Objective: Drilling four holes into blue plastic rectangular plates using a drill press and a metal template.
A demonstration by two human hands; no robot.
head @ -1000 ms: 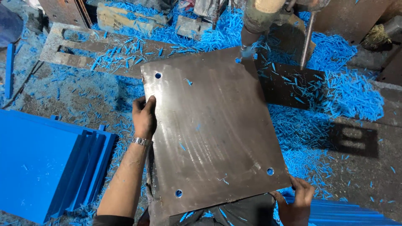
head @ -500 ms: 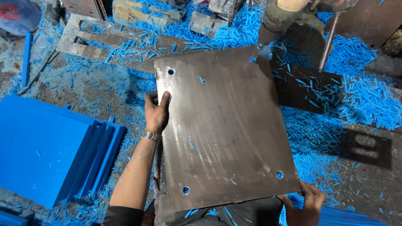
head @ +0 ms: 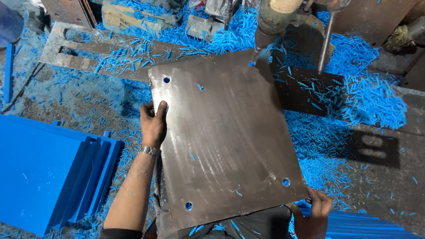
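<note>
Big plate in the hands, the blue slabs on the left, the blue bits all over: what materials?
Plate: likely steel, dull grey-brown, scuffed, with streaky sheen and drilled corner holes.
Blue slabs: probably plastic sheet, uniform matt blue with clean-cut edges.
Blue bits: apparently shavings of that same plastic, same colour; not certain.

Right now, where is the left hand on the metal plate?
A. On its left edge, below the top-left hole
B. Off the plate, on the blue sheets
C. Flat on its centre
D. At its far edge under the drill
A: the left hand grips the left edge of the metal plate, thumb on top, just below the top-left hole.
</note>
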